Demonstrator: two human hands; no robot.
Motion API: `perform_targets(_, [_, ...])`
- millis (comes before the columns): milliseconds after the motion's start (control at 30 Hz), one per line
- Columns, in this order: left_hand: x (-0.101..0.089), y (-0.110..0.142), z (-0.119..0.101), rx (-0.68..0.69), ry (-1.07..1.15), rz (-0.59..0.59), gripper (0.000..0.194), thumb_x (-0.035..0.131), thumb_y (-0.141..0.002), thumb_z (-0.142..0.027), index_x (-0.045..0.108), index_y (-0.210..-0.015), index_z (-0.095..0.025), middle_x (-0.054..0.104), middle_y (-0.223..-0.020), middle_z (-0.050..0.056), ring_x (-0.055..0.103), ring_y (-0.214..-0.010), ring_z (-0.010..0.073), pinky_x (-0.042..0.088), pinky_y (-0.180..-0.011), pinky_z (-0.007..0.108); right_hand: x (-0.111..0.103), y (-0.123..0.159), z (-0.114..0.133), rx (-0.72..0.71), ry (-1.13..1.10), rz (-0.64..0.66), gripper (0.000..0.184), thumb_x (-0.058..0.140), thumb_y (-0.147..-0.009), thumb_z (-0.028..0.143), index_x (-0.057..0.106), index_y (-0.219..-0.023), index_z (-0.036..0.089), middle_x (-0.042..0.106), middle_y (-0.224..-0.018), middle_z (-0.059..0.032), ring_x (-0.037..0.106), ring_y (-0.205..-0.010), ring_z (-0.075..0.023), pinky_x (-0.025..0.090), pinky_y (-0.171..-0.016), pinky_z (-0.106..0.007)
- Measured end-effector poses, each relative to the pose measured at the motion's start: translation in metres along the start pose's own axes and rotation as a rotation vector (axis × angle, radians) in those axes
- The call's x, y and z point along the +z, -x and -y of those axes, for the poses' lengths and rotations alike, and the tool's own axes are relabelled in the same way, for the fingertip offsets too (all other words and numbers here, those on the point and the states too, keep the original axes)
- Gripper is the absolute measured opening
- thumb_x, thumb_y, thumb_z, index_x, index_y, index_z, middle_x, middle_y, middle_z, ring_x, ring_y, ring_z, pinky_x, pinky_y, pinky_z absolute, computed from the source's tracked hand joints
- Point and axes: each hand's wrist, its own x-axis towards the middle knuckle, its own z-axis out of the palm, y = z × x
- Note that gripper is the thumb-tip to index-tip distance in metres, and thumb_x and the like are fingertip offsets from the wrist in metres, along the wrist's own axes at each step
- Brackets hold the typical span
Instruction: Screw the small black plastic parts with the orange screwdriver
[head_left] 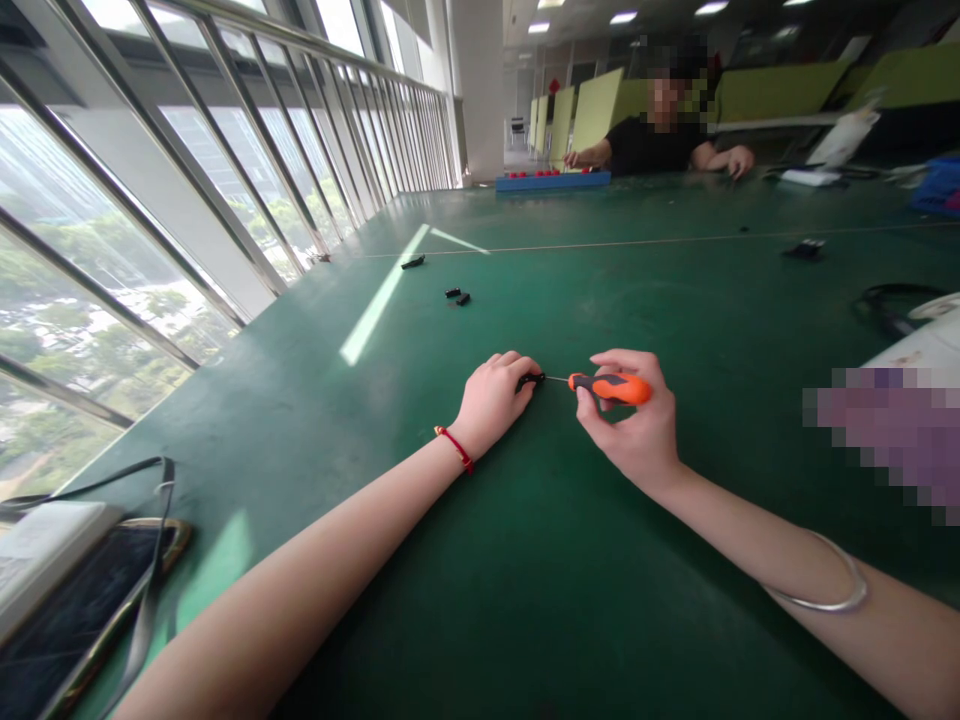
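Note:
My left hand (pixel 495 395) rests on the green table and pinches a small black part (pixel 531 379) between thumb and fingers. What kind of part it is, I cannot make out. In my right hand (pixel 637 425) is a screwdriver (pixel 615 387) with an orange and dark grey handle, held level. Its thin metal shaft points left, and the tip meets or nearly meets the right end of the black part. Farther off to the left lie two small black pieces (pixel 457 296) close together and another black piece (pixel 413 262).
A phone (pixel 90 600), a white box (pixel 52 550) and a strap sit at the near left. Metal railing (pixel 247 110) runs along the left edge. Across the green table (pixel 600 290), a person sits by a blue rack (pixel 553 181) with red pieces. Cables and black parts (pixel 806 250) lie right.

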Motion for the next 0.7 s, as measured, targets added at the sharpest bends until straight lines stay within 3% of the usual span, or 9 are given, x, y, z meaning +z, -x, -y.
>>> perform_targets(67, [0.0001,0.0001,0.0001,0.001,0.0,0.0,0.018,0.05,-0.086,-0.019,0.064,-0.097,-0.021,0.065,-0.1,0.003,0.057,-0.092,0.0185,0.047,-0.081,0.031,0.0,0.0,-0.0006,0.019,0.003,-0.015,0.032,0.064,-0.07,0.024,0.052,-0.1,0.023,0.055,-0.069,0.0033,0.054,-0.06,-0.0154,0.045,-0.068,-0.035])
perform_targets(200, [0.0004,0.0004,0.0004,0.012,0.004,-0.008,0.018,0.049,-0.086,-0.019,0.064,-0.097,-0.021,0.065,-0.1,0.003,0.057,-0.093,0.0187,0.047,-0.081,0.031,-0.0006,-0.0004,0.0012,-0.065,0.04,0.077,0.01,0.061,-0.075,0.02,0.056,-0.082,0.024,0.045,-0.044,0.0097,0.047,-0.048,-0.0127,0.042,-0.072,-0.036])
perform_targets(267, [0.0004,0.0003,0.0003,0.009,0.002,-0.005,0.018,0.049,-0.086,-0.019,0.064,-0.097,-0.021,0.065,-0.1,0.003,0.057,-0.092,0.0186,0.047,-0.081,0.031,-0.0004,-0.0001,0.0013,-0.062,0.032,0.062,0.01,0.06,-0.076,0.019,0.057,-0.084,0.025,0.049,-0.048,0.0081,0.05,-0.052,-0.0136,0.043,-0.072,-0.035])
perform_targets(400, [-0.0003,0.0001,0.0,0.0,-0.002,0.006,0.018,0.05,-0.086,-0.019,0.064,-0.097,-0.022,0.065,-0.1,0.003,0.058,-0.092,0.0185,0.047,-0.081,0.03,0.0001,0.0,-0.001,0.03,0.012,-0.028,0.033,0.065,-0.07,0.024,0.052,-0.101,0.023,0.055,-0.067,0.0037,0.052,-0.058,-0.0146,0.045,-0.068,-0.035])
perform_targets(600, [0.0001,0.0,0.0004,0.01,-0.001,-0.003,0.018,0.049,-0.086,-0.019,0.064,-0.097,-0.022,0.065,-0.1,0.003,0.058,-0.093,0.0188,0.047,-0.081,0.031,0.0001,-0.0007,0.0009,-0.054,0.057,0.057,0.006,0.06,-0.076,0.022,0.056,-0.079,0.025,0.046,-0.045,0.0088,0.046,-0.048,-0.0123,0.043,-0.071,-0.035])
perform_targets(700, [0.0005,0.0,0.0007,0.011,0.0,-0.009,0.018,0.049,-0.086,-0.019,0.064,-0.096,-0.021,0.065,-0.1,0.003,0.057,-0.092,0.0189,0.047,-0.081,0.031,0.0007,0.0,0.0005,-0.013,0.018,-0.008,0.02,0.062,-0.074,0.022,0.056,-0.093,0.024,0.056,-0.062,0.0041,0.052,-0.057,-0.0144,0.045,-0.069,-0.034])
